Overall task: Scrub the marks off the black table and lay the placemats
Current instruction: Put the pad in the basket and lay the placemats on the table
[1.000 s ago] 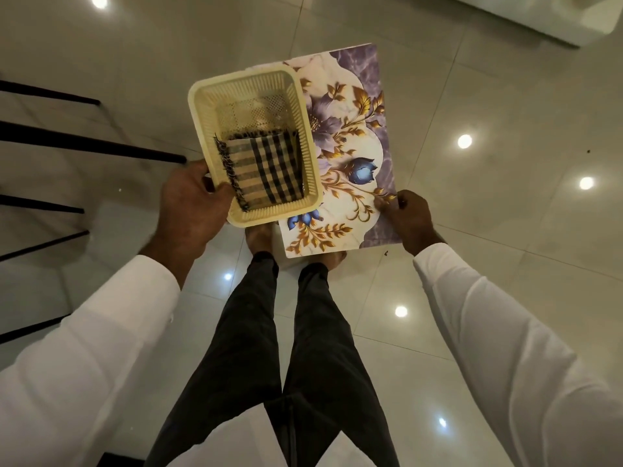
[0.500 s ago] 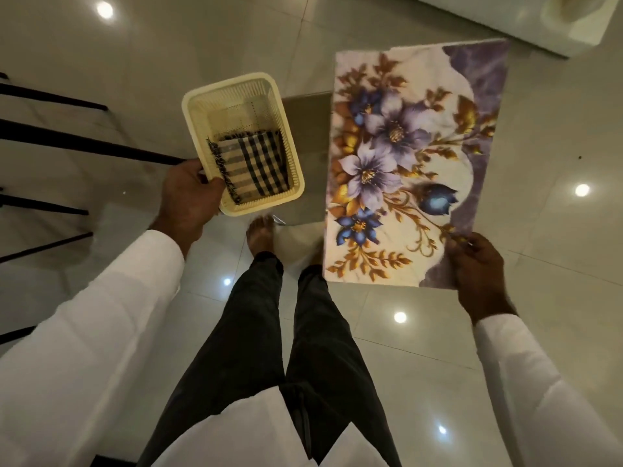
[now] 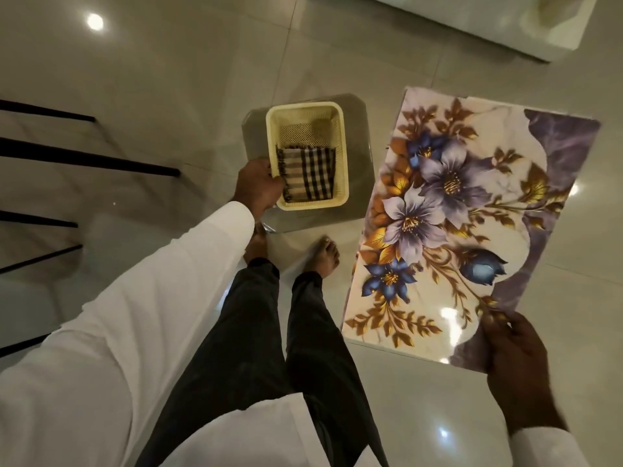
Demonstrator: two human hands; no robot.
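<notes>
I am standing on a glossy tiled floor, looking down at my legs. My left hand (image 3: 259, 186) grips the near left rim of a cream plastic basket (image 3: 340, 156), which sits low over a small grey glass stand (image 3: 362, 183). A folded black-and-beige checked cloth (image 3: 308, 173) lies inside the basket. My right hand (image 3: 514, 348) pinches the near right corner of a floral placemat (image 3: 465, 210), white and purple with blue flowers and gold leaves, held flat out to my right. No black table is in view.
Black bars (image 3: 84, 160) run across the floor area at the left. A white furniture piece (image 3: 488, 25) stands at the top right. My bare feet (image 3: 322, 256) are just in front of the grey stand. Ceiling lights reflect in the tiles.
The basket and the placemat, first held together, have separated. My left hand has lowered the basket down over the grey stand; my right hand has swung the placemat out to the right.
</notes>
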